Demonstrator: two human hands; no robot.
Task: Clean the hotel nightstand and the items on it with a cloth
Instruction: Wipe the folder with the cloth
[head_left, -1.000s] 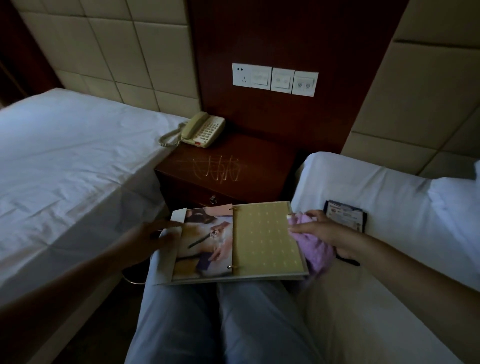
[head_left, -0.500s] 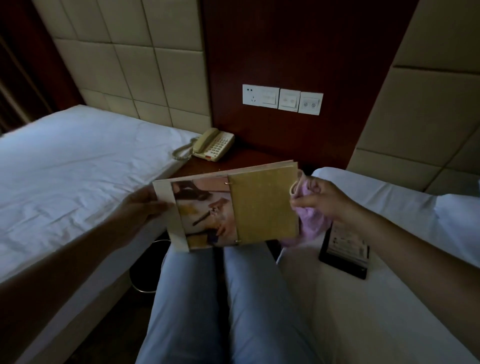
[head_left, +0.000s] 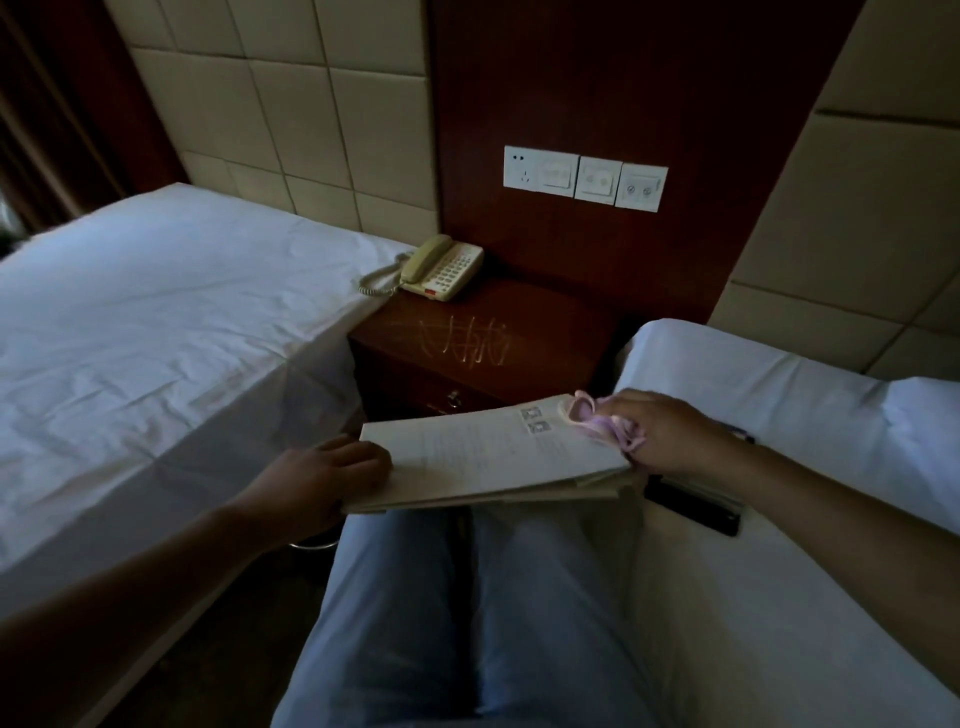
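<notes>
A cream booklet (head_left: 498, 457) lies closed and nearly flat over my knees, a plain printed side up. My left hand (head_left: 322, 478) grips its left edge, thumb on top. My right hand (head_left: 670, 436) holds its right corner together with a bunched pink cloth (head_left: 597, 421). Beyond it stands the dark wooden nightstand (head_left: 545, 332), whose top shows pale scribbled marks (head_left: 462, 340). A beige telephone (head_left: 441, 267) sits at its back left corner.
White beds lie on both sides: one at the left (head_left: 156, 322), one at the right (head_left: 779, 415) on which I sit. A dark flat card holder (head_left: 696, 501) lies on the right bed under my wrist. Wall switches (head_left: 584, 177) sit above the nightstand.
The booklet went from open on my lap, was lifted and turned over, and now lies closed with a plain printed side up. Both hands stayed on its edges.
</notes>
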